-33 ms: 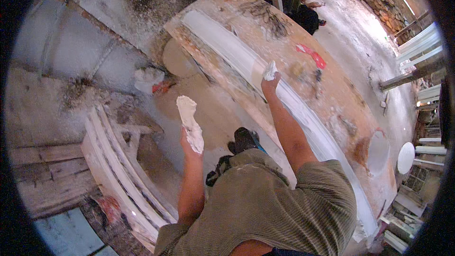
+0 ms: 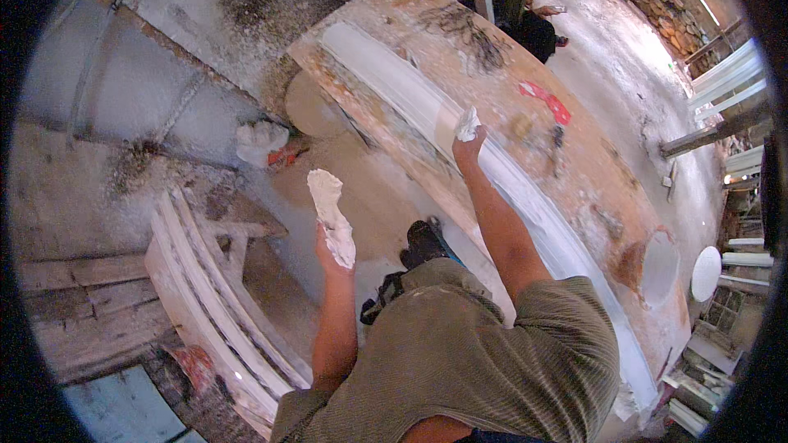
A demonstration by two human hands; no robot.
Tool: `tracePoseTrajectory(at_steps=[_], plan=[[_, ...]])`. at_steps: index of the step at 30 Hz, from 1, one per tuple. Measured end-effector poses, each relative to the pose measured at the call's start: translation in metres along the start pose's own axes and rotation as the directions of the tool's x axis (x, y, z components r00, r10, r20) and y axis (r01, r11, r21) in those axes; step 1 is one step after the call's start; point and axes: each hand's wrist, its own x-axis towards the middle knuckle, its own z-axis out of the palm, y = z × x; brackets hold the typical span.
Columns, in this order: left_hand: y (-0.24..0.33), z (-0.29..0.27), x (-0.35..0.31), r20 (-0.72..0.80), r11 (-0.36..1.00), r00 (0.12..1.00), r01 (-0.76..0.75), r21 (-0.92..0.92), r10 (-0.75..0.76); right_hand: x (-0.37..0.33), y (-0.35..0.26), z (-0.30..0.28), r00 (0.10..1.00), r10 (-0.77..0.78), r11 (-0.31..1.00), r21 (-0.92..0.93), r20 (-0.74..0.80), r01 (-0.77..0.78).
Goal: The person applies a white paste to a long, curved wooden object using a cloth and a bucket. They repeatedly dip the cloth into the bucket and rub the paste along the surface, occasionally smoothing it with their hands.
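My left hand [image 2: 335, 256] is raised over the floor beside the table, closed on a long, lumpy white plaster-like clump [image 2: 328, 203]. White paste coats much of that hand, and the clump hides most of its fingers. Farther right, my right hand [image 2: 468, 149] is above a long white moulding strip [image 2: 525, 189], its fingers round a small white wad [image 2: 467, 125]. Whether the wad touches the strip I cannot tell. The strip runs along the near side of a long wooden table [image 2: 611, 184], its surface smooth and wet-looking, with a tan patch beside my right hand.
A red strip [image 2: 544, 103] and dark tangled strands [image 2: 468, 37] lie on the table. Near its right end is a round white container [image 2: 659, 267]. Pale long boards [image 2: 209, 299] stand at the left. A white bag [image 2: 261, 141] sits on the floor. Another person [image 2: 517, 4] is beyond the table.
The whole view has shifted slightly. Both hands keep their places and still hold the white material.
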Motion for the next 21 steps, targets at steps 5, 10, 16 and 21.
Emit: tracePoseTrajectory(at_steps=[5, 10, 16, 21], plan=[[0.033, 0.0, 0.121, 0.066, 1.0, 0.997, 0.03, 0.001, -0.03, 0.062, 0.114, 0.036, 0.949, -0.139, 0.764, -0.579, 0.283, 0.284], [0.07, 0.043, 0.228, 0.06, 0.999, 0.998, 0.008, -0.041, -0.006, 0.117, 0.221, 0.125, 0.937, 0.315, 0.924, 0.176, 0.154, -0.339], [0.099, 0.122, 0.368, 0.046, 0.992, 0.994, -0.103, 0.066, 0.1, 0.205, 0.321, 0.216, 0.984, 0.076, 0.955, -0.295, 0.164, -0.025], [0.078, 0.208, 0.481, -0.042, 0.952, 0.976, -0.199, 0.233, 0.214, 0.241, 0.371, 0.253, 0.954, -0.075, 0.728, -0.638, 0.29, 0.251]])
